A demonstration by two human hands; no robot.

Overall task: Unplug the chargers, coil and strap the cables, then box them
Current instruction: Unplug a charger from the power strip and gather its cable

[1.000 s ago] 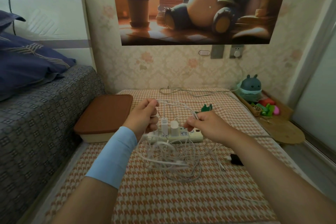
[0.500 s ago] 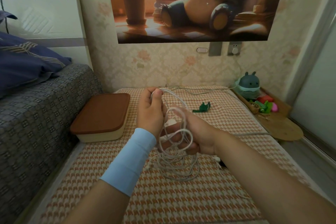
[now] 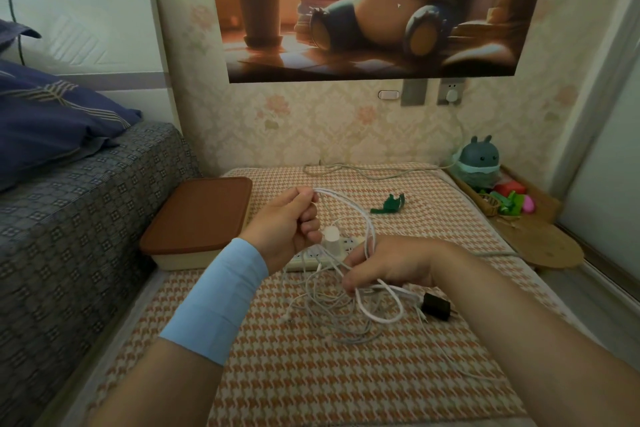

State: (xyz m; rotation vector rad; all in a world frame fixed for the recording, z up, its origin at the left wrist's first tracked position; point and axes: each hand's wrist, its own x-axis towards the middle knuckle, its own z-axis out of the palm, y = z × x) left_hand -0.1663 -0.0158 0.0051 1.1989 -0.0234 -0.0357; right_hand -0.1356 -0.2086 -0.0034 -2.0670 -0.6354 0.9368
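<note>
The lidded box [image 3: 196, 218] sits closed at left; its contents cannot be seen. The left hand [image 3: 287, 225] pinches the white cable [image 3: 360, 215]. The right hand [image 3: 388, 263], now lower and farther right, grips its loops above the tangle.

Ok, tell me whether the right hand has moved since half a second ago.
Yes. The right hand has dropped toward the person, away from the green strap, drawing the white cable out.

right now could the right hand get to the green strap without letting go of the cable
Probably not freely. The right hand grips loops of the white cable, which also runs to the left hand. The mat between it and the green strap is bare, but the cable would drag along.
</note>
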